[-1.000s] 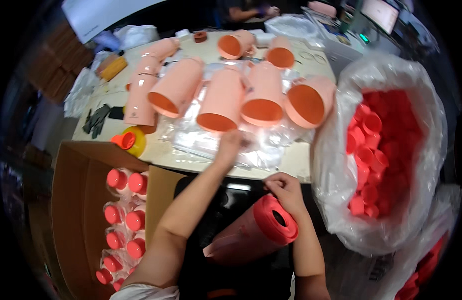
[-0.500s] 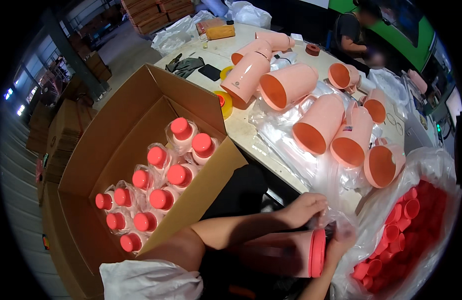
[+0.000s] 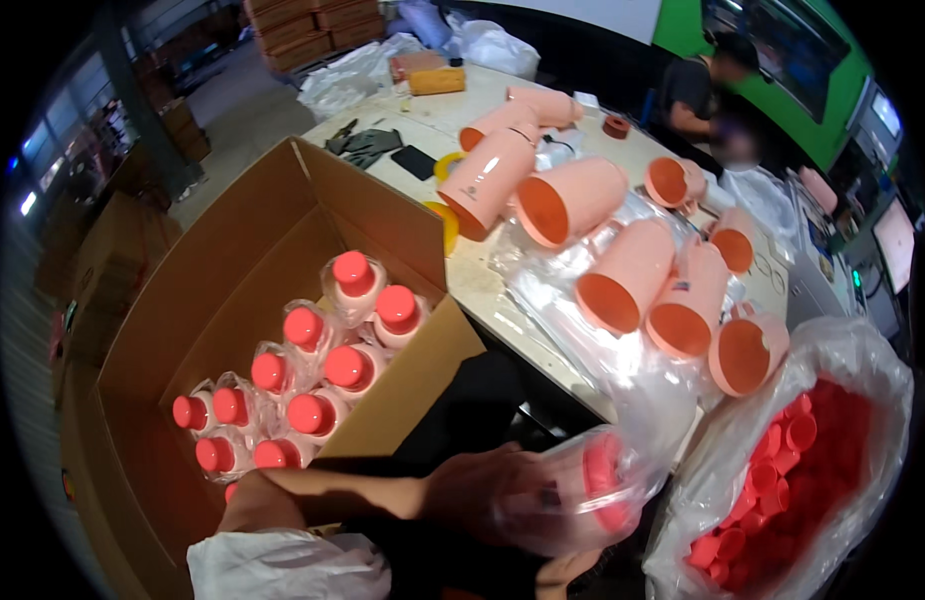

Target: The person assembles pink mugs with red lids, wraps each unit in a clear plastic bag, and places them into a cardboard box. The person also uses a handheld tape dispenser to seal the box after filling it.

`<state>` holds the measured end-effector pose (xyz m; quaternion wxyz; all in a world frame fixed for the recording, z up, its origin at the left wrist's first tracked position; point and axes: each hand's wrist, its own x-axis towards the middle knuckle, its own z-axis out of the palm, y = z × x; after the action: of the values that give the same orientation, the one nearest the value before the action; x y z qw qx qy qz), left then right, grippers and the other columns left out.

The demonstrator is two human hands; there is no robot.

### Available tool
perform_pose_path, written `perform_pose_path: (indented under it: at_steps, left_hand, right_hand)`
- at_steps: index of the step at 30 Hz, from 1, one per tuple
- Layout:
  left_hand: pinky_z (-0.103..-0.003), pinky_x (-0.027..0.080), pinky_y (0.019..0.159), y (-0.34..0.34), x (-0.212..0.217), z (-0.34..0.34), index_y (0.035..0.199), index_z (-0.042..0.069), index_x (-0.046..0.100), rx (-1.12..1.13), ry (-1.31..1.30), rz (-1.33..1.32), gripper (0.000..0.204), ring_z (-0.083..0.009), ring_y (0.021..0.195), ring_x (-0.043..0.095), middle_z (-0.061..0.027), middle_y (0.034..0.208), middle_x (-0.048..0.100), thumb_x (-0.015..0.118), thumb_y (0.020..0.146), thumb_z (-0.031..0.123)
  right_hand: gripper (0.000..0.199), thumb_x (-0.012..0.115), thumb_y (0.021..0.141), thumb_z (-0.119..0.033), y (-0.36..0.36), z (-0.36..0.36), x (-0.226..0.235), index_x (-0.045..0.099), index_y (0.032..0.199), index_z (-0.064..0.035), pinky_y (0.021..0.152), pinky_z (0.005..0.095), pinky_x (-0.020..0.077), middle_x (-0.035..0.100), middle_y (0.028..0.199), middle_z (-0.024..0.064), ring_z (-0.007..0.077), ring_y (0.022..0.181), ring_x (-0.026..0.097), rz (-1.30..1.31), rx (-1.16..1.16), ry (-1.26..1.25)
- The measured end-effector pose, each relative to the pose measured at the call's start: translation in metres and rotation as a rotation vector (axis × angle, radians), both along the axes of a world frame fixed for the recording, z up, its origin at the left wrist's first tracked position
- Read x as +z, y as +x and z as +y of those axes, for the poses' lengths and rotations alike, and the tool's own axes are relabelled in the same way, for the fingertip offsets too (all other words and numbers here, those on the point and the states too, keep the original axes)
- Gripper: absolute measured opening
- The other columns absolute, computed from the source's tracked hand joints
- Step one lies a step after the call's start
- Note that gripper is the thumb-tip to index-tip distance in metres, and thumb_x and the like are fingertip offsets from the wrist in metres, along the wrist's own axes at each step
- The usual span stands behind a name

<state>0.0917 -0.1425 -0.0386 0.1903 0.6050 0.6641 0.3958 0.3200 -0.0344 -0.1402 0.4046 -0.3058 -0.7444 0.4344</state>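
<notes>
My left hand (image 3: 467,492) grips a pink bottle with a red cap (image 3: 572,492), lying sideways low in the picture inside a clear plastic bag. My right hand (image 3: 570,572) is mostly hidden under the bottle and holds it from below. To the left is an open cardboard box (image 3: 232,250) with several bagged bottles (image 3: 327,365), red caps up. A big clear bag of loose red caps (image 3: 792,470) stands at the right.
On the table (image 3: 472,275) lie several uncapped pink bottles (image 3: 567,200) on clear plastic bags, plus a yellow tape roll (image 3: 447,225), black gloves (image 3: 367,145) and a dark phone (image 3: 417,160). Another person (image 3: 697,95) sits at the far side. Stacked cartons stand behind.
The view has swung left toward the box. The capped bottle in my hands now sits inside a clear plastic bag, and it has moved a little toward the box.
</notes>
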Motion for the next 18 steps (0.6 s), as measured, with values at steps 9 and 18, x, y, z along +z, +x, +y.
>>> perform_pose_path:
  at_steps: [9,18]
  left_hand:
    - [-0.045,0.051,0.08,-0.017,-0.034,-0.148,0.123,0.005,0.059,0.831,-0.176,0.13,0.034,-0.0378,0.092,0.06,-0.0188,0.101,0.062,0.058,0.093,0.02]
    - [-0.032,0.051,0.062,-0.159,-0.061,-0.466,0.1,-0.002,0.061,1.591,-0.359,-0.231,0.039,-0.0154,0.073,0.061,-0.0081,0.084,0.064,0.046,0.105,0.034]
  right_hand:
    - [0.074,0.081,0.078,-0.007,-0.122,-0.046,0.055,0.042,0.141,-0.0016,0.096,0.0353,0.0495,0.062,0.12,0.0142,0.0223,0.113,0.061,-0.076,0.857,-0.678]
    - [0.069,0.076,0.08,-0.001,-0.211,-0.115,0.13,0.044,0.14,0.0029,0.096,0.0349,0.0515,0.063,0.125,0.0158,0.0224,0.109,0.066,-0.004,1.386,-0.049]
